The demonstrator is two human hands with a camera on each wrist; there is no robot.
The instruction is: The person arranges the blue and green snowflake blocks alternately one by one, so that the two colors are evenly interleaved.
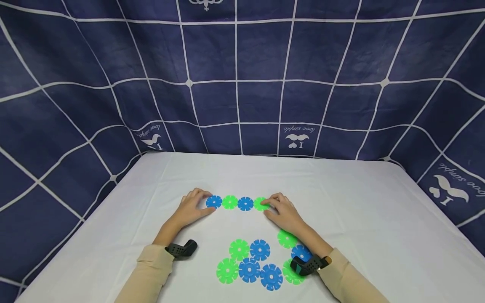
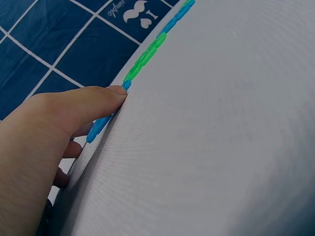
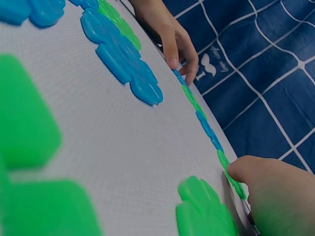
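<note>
A straight row of flat, notched plastic snowflake discs lies across the white table, alternating blue and green. At its left end, my left hand holds a blue disc between thumb and fingers at its edges. A green disc and another blue disc form the middle. My right hand grips the green disc at the right end, a fingertip over its face and the thumb at its near edge. In the right wrist view the row runs edge to edge between both hands.
Nearer to me lie several loose discs, among them a green disc and a blue disc. More discs, including a green disc, sit beside and partly under my right forearm. A dark blue checked curtain rises behind the white tablecloth.
</note>
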